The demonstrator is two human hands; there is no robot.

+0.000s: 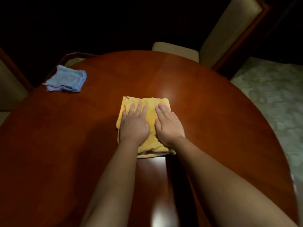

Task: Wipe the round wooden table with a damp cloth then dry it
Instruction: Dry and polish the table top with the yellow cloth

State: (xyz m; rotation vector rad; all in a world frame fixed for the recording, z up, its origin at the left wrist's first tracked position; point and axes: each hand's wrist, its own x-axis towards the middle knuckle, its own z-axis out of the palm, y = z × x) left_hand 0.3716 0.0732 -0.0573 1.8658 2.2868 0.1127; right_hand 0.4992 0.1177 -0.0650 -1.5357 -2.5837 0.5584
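A folded yellow cloth (151,116) lies near the middle of the round, glossy reddish-brown wooden table (213,115). My left hand (133,124) presses flat on the cloth's left half, fingers straight and pointing away from me. My right hand (168,124) presses flat on its right half in the same way. Both palms hide much of the cloth; its near edge shows between my wrists. A folded blue cloth (66,79) lies at the table's far left edge, apart from both hands.
A beige upholstered chair (176,49) stands at the table's far side, and another tall chair back (229,30) at the far right. A dark wooden chair frame (72,57) sits behind the blue cloth. Pale patterned floor (275,99) shows on the right.
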